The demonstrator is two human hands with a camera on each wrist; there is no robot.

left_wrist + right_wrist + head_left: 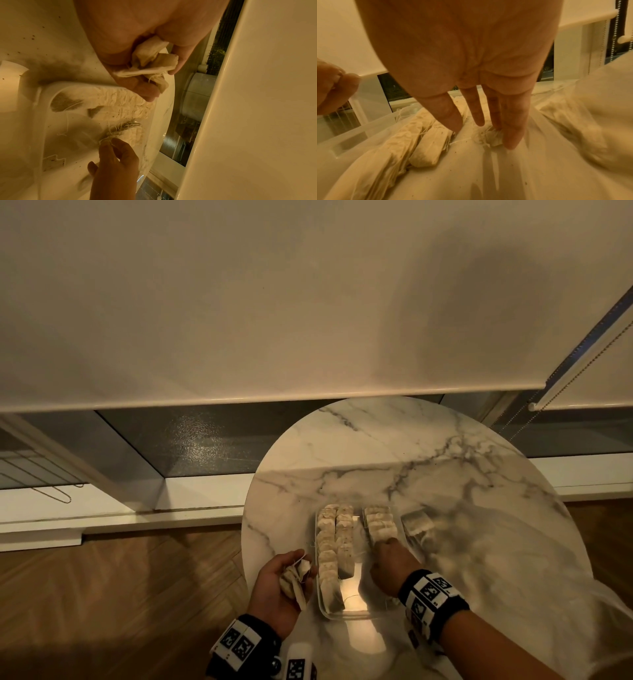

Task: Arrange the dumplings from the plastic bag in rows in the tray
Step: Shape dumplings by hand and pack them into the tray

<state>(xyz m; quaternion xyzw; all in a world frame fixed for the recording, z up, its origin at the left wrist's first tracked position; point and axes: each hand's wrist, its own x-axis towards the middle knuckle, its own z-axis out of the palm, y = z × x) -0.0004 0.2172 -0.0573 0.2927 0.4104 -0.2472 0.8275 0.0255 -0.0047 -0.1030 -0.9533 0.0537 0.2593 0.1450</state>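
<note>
The clear tray (pixel 342 613) holds rows of dumplings (pixel 334 542). At 7 o'clock, the left hand (pixel 274 583) clutches some. The right hand (pixel 390 559), fingers straight, touches the right row.

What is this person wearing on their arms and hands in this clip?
Both hands are bare, no gloves or visible sleeves. The left hand and right hand each have a black wrist strap carrying white blocks printed with black square fiducial markers. No rings show.
</note>
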